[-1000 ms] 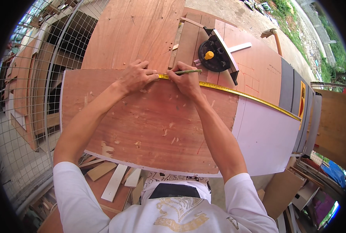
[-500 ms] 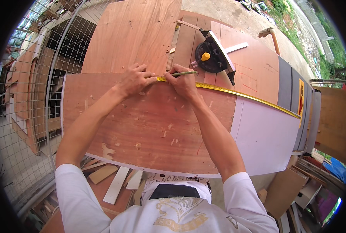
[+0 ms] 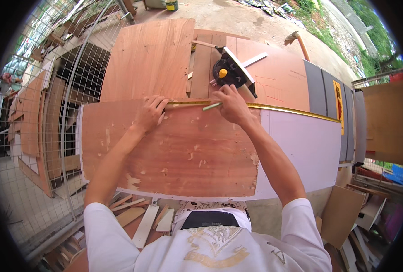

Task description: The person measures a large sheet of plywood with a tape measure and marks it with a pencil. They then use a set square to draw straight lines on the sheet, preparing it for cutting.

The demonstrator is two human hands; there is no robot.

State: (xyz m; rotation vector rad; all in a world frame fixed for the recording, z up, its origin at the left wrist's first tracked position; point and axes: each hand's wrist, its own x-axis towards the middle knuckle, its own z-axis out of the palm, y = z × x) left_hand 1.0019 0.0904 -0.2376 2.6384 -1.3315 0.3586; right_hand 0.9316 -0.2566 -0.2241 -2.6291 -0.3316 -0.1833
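My left hand [image 3: 152, 113] is curled on the yellow tape measure [image 3: 292, 113] near its left end, at the far edge of a scratched reddish plywood panel [image 3: 174, 152]. The tape runs rightward across that edge and a white board [image 3: 301, 149]. My right hand [image 3: 231, 103] grips a green pencil [image 3: 210, 107], which points down-left just below the tape. Just beyond that hand sits a black mitre gauge [image 3: 231, 68] with a yellow knob. A lighter plywood sheet [image 3: 145, 59] lies beyond my left hand.
A wire mesh fence [image 3: 70, 145] stands at left, with stacked panels behind it. Grey panels with a yellow insert [image 3: 337, 102] are on the right, beside an orange post [image 3: 301, 45]. Wood offcuts [image 3: 142, 217] lie below the bench edge, more boards [image 3: 342, 213] at lower right.
My right hand has shifted rightward and turned, swinging the pencil from pointing right to pointing down-left. My left hand sits slightly differently on the tape. The whole view has shifted with my head.
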